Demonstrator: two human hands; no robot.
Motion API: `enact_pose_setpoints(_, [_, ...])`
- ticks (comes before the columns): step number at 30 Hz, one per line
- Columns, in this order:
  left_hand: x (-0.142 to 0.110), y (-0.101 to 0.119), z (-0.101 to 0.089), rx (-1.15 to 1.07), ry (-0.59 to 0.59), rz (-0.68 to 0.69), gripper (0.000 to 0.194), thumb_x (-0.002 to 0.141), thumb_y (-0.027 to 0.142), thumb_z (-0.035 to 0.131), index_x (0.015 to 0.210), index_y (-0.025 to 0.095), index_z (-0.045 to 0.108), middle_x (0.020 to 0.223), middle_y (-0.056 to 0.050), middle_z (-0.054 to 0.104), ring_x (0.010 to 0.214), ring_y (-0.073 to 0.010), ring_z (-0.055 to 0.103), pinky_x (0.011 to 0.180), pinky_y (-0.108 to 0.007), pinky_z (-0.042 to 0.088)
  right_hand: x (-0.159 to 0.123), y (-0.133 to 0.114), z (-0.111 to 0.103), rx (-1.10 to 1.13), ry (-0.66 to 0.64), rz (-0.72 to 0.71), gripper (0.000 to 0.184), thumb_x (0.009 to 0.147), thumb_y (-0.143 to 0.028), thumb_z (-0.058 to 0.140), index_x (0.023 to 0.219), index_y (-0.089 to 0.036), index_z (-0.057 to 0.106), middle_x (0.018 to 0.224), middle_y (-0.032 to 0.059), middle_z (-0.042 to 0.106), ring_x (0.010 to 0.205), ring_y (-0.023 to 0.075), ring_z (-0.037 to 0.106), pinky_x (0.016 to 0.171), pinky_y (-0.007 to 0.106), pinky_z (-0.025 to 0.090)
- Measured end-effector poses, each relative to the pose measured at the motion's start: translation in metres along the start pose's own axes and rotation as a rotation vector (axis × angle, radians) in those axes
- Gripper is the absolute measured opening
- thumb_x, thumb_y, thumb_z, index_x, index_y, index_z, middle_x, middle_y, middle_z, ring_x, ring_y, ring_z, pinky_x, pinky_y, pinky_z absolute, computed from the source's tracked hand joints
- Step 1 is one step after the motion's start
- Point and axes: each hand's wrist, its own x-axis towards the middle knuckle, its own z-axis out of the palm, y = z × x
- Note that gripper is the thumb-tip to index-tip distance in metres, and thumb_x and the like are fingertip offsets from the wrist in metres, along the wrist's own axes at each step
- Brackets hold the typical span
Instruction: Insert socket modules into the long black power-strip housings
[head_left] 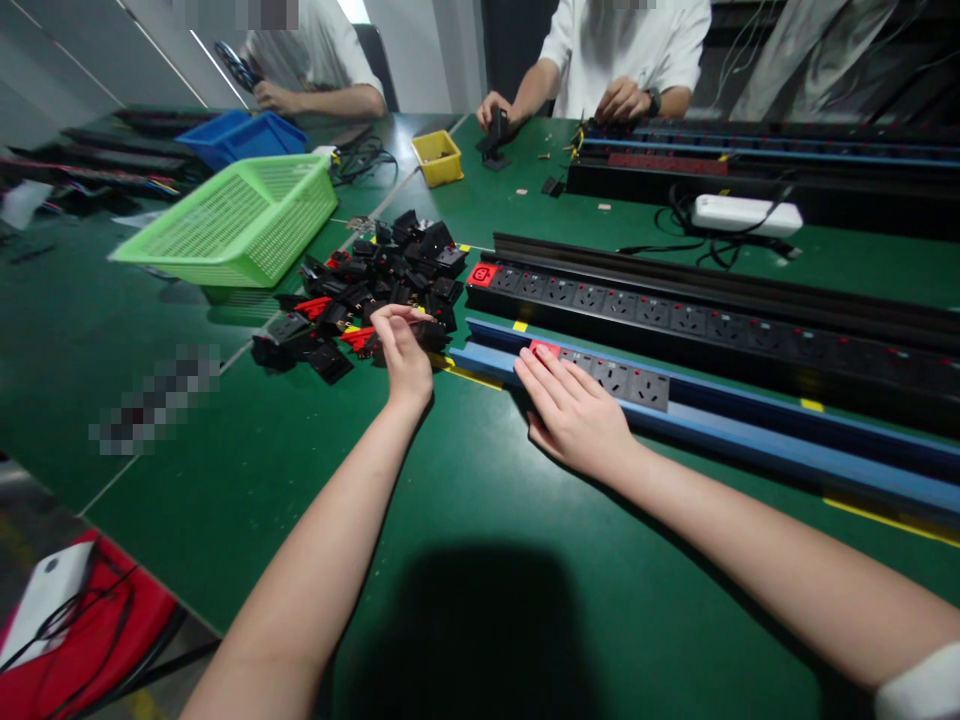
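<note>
In the head view, my right hand (579,415) lies palm-down on the blue channel (780,441), fingers straight, gripping nothing, partly covering one red socket (545,348); three black sockets (649,389) show to the right. My left hand (408,366) curls over the parts pile (375,275), left; I cannot tell whether it grips one.

Before me spreads a green table (187,540), its surface sheened by light near eleven o'clock and shadowed at six. Grey panelling (45,60) slants across ten o'clock; a dark chair back (375,65) stands at eleven, a pale wall (439,65) just short of twelve. Two o'clock is dim. At eight, a red seat (142,600) sits above grey floor (169,695).
</note>
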Motion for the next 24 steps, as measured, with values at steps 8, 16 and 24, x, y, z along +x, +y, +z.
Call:
enact_pose_setpoints(8, [0.001,0.004,-0.001,0.092,-0.052,0.074,0.049,0.073,0.019,0.05,0.115,0.026,0.027,0.112,-0.007,0.058,0.109,-0.0195,0.062,0.098,-0.038,0.051,0.0,-0.001,-0.001,0.001,-0.002,0.014,0.067,0.095,-0.025,0.051,0.157,-0.005,0.033,0.16,0.0151,0.037,0.15,0.0278,0.035,0.122,0.043,0.032])
enact_pose_setpoints(16, [-0.001,0.01,0.001,-0.002,-0.16,0.073,0.046,0.083,0.047,0.068,0.117,0.023,0.05,0.121,-0.01,0.061,0.115,-0.0239,0.064,0.097,-0.037,0.054,0.0,-0.001,-0.001,0.009,-0.018,0.021,0.068,0.095,-0.026,0.051,0.158,-0.006,0.032,0.161,0.015,0.036,0.15,0.0282,0.035,0.122,0.043,0.032])
enact_pose_setpoints(24, [0.004,0.004,0.003,-0.168,-0.268,-0.016,0.06,0.078,0.055,0.073,0.126,0.023,0.055,0.131,-0.013,0.066,0.121,-0.0261,0.066,0.104,-0.041,0.053,0.001,-0.001,-0.001,0.006,-0.03,0.023,0.066,0.095,-0.026,0.051,0.156,-0.006,0.035,0.161,0.015,0.036,0.15,0.0285,0.035,0.122,0.043,0.03])
